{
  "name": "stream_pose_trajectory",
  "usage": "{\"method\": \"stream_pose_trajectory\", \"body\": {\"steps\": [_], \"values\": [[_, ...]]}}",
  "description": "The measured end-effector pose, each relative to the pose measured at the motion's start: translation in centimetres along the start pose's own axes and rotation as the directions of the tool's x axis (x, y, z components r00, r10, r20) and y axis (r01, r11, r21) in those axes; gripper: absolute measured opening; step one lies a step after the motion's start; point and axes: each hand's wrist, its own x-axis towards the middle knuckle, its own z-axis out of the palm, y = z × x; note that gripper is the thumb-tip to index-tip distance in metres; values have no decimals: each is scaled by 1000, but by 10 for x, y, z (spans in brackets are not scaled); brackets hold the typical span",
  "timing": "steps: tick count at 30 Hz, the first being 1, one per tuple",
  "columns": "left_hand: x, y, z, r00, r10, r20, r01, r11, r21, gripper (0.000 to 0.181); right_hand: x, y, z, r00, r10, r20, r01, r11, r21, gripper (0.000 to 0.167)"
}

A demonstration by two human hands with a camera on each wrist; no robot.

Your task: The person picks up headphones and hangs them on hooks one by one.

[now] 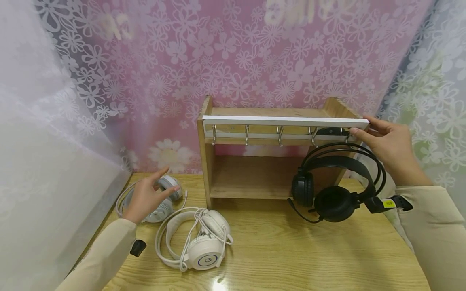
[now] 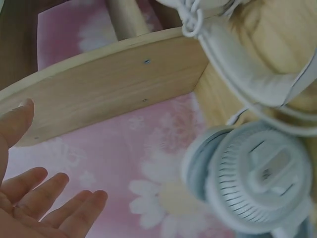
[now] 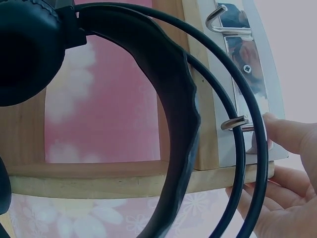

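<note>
Black headphones (image 1: 336, 204) hang by their headband from the rightmost hook of the white hook rail (image 1: 285, 119), mounted on the front of a wooden shelf. In the right wrist view a metal hook (image 3: 235, 123) passes under one thin band. My right hand (image 1: 395, 147) grips the rail's right end, thumb in front and fingers behind. My left hand (image 1: 145, 198) is over the grey-white headphones (image 1: 162, 212), fingers apart and holding nothing; in the left wrist view the hand (image 2: 44, 198) is clear of the ear cup (image 2: 260, 178). White headphones (image 1: 205, 252) lie on the table to its right.
The wooden shelf (image 1: 251, 171) stands at the back of the table (image 1: 269, 250). Several hooks to the left on the rail carry nothing. Floral curtains (image 1: 164, 81) stand behind and at both sides. A cable lies wrapped around the white headphones.
</note>
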Motion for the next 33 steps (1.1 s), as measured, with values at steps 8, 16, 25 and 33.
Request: {"method": "stream_pose_trajectory", "body": {"steps": [8, 16, 25, 33], "values": [[-24, -31, 10, 996, -78, 45, 81, 994, -79, 79, -1, 0, 0, 1000, -24, -5, 24, 999, 47, 65], [-49, -54, 17, 987, -152, 56, 157, 982, -109, 76, 0, 1, 1, 999, -44, -8, 45, 992, 116, 66], [-76, -73, 30, 971, -226, 72, 234, 963, -132, 73, -1, 2, 1, 998, -54, -12, 55, 992, 117, 67], [-97, -86, 41, 930, -336, 146, 357, 921, -158, 81, -2, 2, 3, 998, -53, -22, 54, 997, 53, 66]]}}
